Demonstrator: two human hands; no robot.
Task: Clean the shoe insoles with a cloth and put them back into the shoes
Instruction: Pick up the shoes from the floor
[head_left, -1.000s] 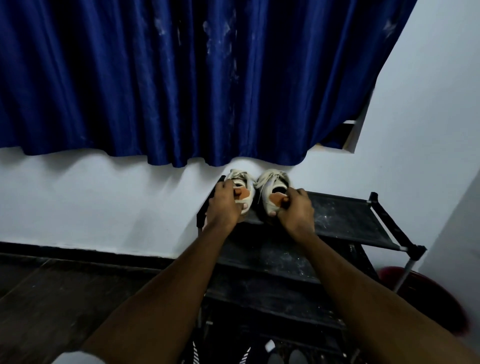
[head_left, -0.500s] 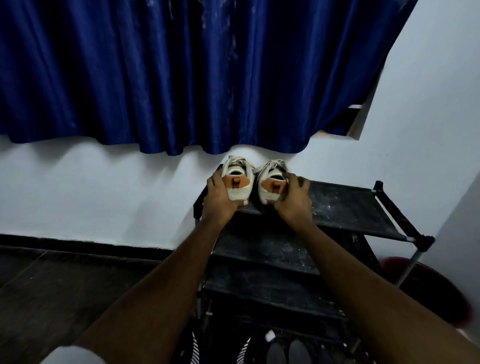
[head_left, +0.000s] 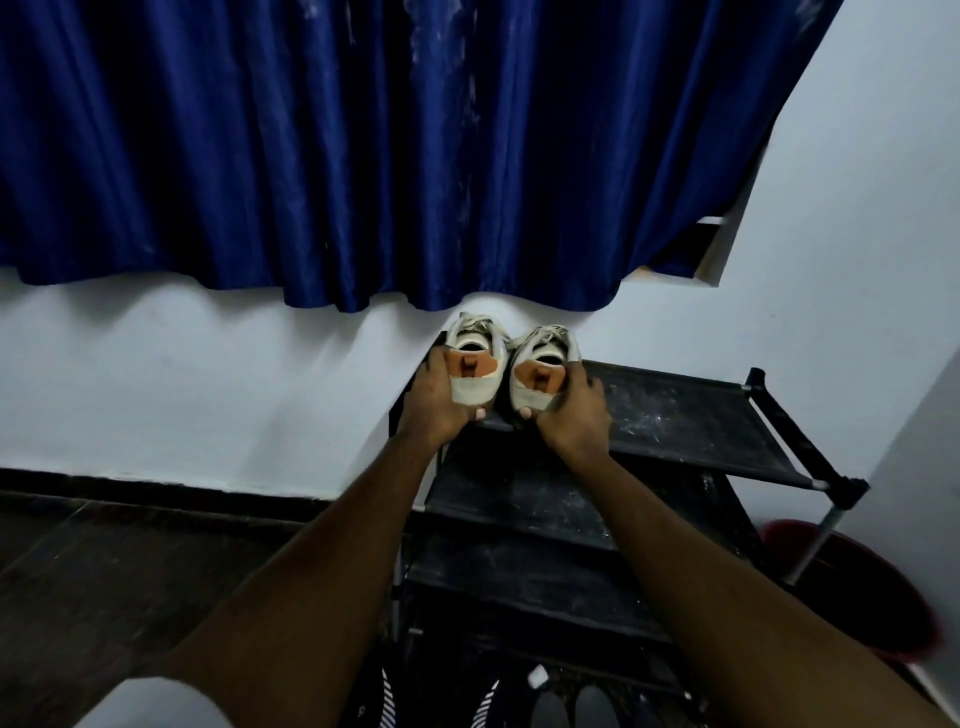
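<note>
Now we are reaching both arms forward to the top shelf (head_left: 691, 415) of a black shoe rack (head_left: 519, 519) standing against the white wall (head_left: 182, 395). At ten o'clock in the view and across the top, a dark blue curtain (head_left: 363, 156) is hanging, its hem ending just above the shoes. Our left hand (head_left: 434, 397) is wrapping its grip around the heel of the left white shoe (head_left: 475, 358), fingers along the shoe's outer side and the thumb tip showing beneath the heel. Just to its right, touching or nearly touching it, the right white shoe (head_left: 543, 369) is being clasped the same way by our right hand (head_left: 571, 410), fingers over the outer side and the thumb under the heel. Both shoes are showing orange-brown heel patches towards us, toes pointing at twelve o'clock. We cannot tell whether insoles are lying inside them. Lower shelves of the rack are stepping down towards six o'clock, where other dark footwear (head_left: 571, 701) is partly showing. At four o'clock a dark red tub (head_left: 872, 597) is sitting beside the rack.
</note>
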